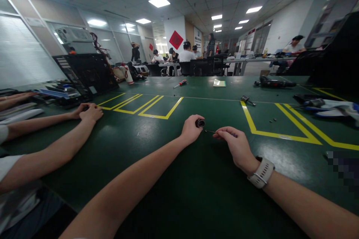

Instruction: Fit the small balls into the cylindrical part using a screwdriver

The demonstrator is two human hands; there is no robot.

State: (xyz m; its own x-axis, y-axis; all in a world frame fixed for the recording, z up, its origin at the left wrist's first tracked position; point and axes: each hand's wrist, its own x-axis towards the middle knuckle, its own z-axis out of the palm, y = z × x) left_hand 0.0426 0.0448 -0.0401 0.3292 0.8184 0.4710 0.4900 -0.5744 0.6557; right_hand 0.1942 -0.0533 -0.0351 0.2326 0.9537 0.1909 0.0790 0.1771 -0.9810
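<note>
My left hand (192, 127) is closed round a dark, hollow cylindrical part (200, 123), its round opening turned towards me. Just to the right, my right hand (231, 142), with a pale watch at the wrist, pinches a thin metal-shafted tool (210, 131). The tool's tip points left, a small gap from the cylinder, and my fingers hide most of its handle. Both hands are low over the green table (179, 179). Beyond the right hand, a metal part with a shaft (248, 100) lies by a yellow tape line, and several tiny pieces (273, 120) rest inside the taped area.
A red-handled screwdriver (180, 84), a notepad (219, 83) and a dark power tool (275, 83) lie farther back. Gloves (331, 107) are at right. A co-worker's hands (89, 112) are at left, near black equipment (86, 73). Other people sit at far tables.
</note>
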